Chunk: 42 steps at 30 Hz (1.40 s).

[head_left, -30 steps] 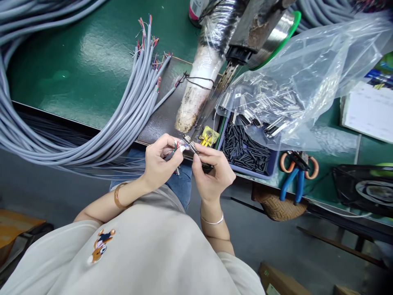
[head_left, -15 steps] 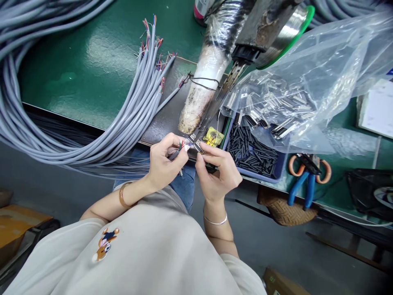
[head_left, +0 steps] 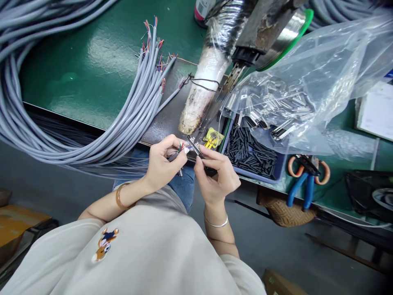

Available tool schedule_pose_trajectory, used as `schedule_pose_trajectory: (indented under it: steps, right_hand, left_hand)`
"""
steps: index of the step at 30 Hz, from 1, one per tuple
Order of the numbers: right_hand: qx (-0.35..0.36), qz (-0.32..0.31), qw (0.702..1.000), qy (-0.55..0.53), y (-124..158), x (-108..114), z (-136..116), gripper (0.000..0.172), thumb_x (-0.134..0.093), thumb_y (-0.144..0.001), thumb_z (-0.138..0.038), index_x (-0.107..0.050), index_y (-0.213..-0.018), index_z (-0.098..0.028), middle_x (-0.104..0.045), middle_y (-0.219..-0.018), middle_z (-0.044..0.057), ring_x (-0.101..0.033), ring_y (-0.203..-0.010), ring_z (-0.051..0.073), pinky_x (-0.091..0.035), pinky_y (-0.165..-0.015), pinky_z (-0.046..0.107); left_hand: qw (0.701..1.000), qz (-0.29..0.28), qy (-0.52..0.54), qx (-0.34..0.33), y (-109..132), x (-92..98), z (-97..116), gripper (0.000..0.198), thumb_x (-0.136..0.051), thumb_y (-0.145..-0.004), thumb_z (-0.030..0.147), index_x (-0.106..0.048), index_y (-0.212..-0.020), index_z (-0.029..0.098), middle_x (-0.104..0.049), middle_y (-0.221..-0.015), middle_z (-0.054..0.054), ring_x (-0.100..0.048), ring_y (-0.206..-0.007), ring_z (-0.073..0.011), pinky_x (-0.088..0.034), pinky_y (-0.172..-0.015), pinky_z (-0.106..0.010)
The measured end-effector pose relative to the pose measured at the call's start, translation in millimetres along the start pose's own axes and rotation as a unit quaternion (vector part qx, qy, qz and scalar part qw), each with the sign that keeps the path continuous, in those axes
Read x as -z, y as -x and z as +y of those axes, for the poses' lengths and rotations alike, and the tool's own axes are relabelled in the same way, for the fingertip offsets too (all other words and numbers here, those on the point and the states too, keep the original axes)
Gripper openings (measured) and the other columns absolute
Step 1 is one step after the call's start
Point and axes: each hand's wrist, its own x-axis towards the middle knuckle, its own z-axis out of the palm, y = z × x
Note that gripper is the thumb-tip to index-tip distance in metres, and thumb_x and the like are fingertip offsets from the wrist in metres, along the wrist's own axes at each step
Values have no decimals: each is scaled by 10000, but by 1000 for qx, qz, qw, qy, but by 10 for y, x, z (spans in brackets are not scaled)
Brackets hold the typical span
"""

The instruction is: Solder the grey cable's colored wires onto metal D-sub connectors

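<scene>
My left hand (head_left: 162,162) pinches the stripped end of a grey cable, its red, green and blue wires (head_left: 181,146) sticking out past my fingertips. My right hand (head_left: 216,174) is closed on a small metal connector (head_left: 195,146) and holds it against those wire ends. Both hands meet just below the front edge of the green bench (head_left: 80,78). A wrapped soldering iron (head_left: 208,82) slants down over the dark plate toward my hands.
A thick bundle of grey cables (head_left: 123,123) loops over the bench on the left. A blue tray of black sleeves (head_left: 250,153), a clear bag of metal connectors (head_left: 285,102), a yellow clip (head_left: 211,138) and blue-and-orange pliers (head_left: 302,180) lie to the right.
My hands stay together at the bench edge. The right hand has turned the connector slightly against the wire ends. The view has shifted a little to the left.
</scene>
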Motion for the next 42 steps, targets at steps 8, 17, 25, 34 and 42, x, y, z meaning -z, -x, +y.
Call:
schedule_pose_trajectory:
  steps: [8,17,25,34,42]
  right_hand:
    - [-23,1,1000,-21,-37,-13,-25,185,-747,-853,-94,-648,-892,-245,-810,-1007,9,-785,-890,166,-636,-780,289]
    - [-6,5,1000,-10,-60,-47,10,181,-751,-858,-101,-644,-895,-242,-809,-1015,15,-784,-893,167,-643,-804,307]
    - [-9,8,1000,-4,-113,-40,-15,182,-769,-847,-118,-672,-913,-258,-804,-1034,9,-781,-905,176,-646,-783,307]
    - [5,-12,1000,2,-52,-20,-34,220,-753,-844,-89,-599,-859,-244,-796,-1020,30,-762,-858,147,-646,-756,263]
    - [-36,-10,999,6,-128,-32,-65,197,-766,-857,-127,-612,-825,-245,-758,-923,-5,-733,-840,142,-616,-750,270]
  left_hand:
    - [998,-22,-39,-54,-25,44,24,95,-671,-805,139,-650,-717,165,-704,-738,-21,-611,-646,-103,-491,-590,-193]
    - [995,-23,-76,-65,-58,51,19,123,-648,-828,137,-624,-711,164,-697,-733,-9,-586,-626,-92,-470,-589,-189]
    - [995,-18,-77,-67,-94,53,82,87,-670,-796,139,-652,-716,168,-714,-745,-15,-598,-624,-99,-476,-576,-193]
    - [996,-56,-66,-28,-78,100,79,129,-652,-810,123,-603,-701,173,-681,-726,-4,-584,-603,-93,-472,-559,-186]
    - [989,-59,-108,-78,-87,84,73,122,-625,-816,96,-604,-721,170,-709,-769,-23,-625,-664,-115,-498,-621,-211]
